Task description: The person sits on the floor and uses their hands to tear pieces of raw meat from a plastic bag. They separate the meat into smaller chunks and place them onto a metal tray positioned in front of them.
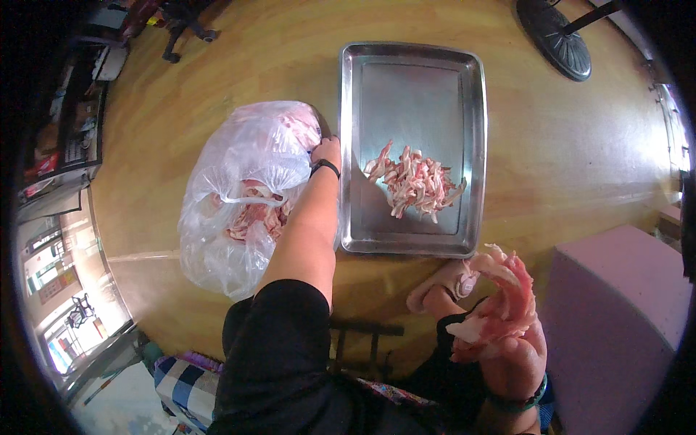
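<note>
My right hand (514, 359) is raised at the lower right, wrapped around a bunch of raw meat strips (505, 304), pink with pale fat. My left hand (327, 151), below a dark wristband, reaches between a clear plastic bag (244, 147) and a metal tray (413, 103). Its fingers are mostly hidden, so what it grips is unclear. Through the bag's opening more raw meat (255, 217) shows, and a pink mass presses against the film at its top. A loose pile of cut meat strips (418, 182) lies in the tray's nearer half.
Bag and tray rest on a wood-patterned floor (544, 163). A pink box-like block (620, 272) stands at the right. My shoe (454, 280) is just below the tray. A round black stand base (554, 41) and a wheeled chair base (185, 30) are farther off.
</note>
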The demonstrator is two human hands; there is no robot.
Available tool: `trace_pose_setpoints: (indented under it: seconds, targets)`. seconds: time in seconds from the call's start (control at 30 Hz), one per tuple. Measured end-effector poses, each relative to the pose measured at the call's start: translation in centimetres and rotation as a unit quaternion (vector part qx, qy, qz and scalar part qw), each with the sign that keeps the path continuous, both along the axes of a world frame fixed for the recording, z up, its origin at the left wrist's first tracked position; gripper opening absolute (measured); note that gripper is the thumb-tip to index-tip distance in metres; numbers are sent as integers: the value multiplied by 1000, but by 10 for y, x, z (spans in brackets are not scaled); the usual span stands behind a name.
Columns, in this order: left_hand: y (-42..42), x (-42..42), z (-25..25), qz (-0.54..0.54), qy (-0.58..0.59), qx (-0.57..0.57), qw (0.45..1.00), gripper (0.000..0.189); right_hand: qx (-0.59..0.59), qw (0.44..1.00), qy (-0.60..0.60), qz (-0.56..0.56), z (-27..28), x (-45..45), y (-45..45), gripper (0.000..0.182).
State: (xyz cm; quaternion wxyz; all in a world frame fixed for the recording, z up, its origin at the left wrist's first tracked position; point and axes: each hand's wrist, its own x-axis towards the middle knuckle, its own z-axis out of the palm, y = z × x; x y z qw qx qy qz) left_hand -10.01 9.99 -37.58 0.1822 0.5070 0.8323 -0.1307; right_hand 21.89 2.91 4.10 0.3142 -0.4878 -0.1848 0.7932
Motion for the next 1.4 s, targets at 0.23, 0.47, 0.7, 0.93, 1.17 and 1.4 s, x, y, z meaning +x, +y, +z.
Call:
trace_pose_setpoints:
  seconds: [0.23,0.47,0.7,0.93,1.17,1.4]
  targets:
    - [-1,-5,-2,-14,-1,-26,1000,23,12,999,22,31,-7,-5,-2,55]
    - [5,20,59,101,-312,248,912,11,10,999,31,15,2,-12,-8,61]
    - [-61,76,52,-196,-100,-81,972,31,31,998,62,0,3,-14,-11,54]
    - [-88,81,84,-218,32,-228,948,31,69,996,59,-10,7,2,-13,36]
    - [-119,92,99,-363,79,-154,916,36,90,993,56,-45,18,1,-8,32]
    - [-187,160,21,-285,-16,-331,899,33,114,993,19,-37,9,2,-5,30]
